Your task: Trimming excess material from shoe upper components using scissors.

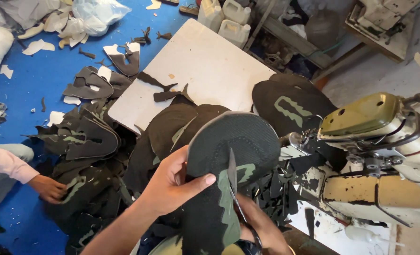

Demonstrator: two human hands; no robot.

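A worker's left hand [172,182] clamps a dark knitted shoe upper [229,160] with green trim above the lap while the right hand [262,226] grips scissors [233,184] against it, beside a worn sewing machine [380,156].

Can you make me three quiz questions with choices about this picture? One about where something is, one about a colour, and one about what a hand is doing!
1. Where is the white board?
A. beyond the dark fabric pile
B. on the sewing machine
C. in the left hand

2. What colour is the floor?
A. red
B. blue
C. yellow

3. What is the left hand doing?
A. resting flat
B. waving
C. holding the dark shoe upper

Answers: 1 A, it lies past the pile. 2 B, the floor is bright blue. 3 C, its grip pinches the shoe upper while the right hand works scissors.
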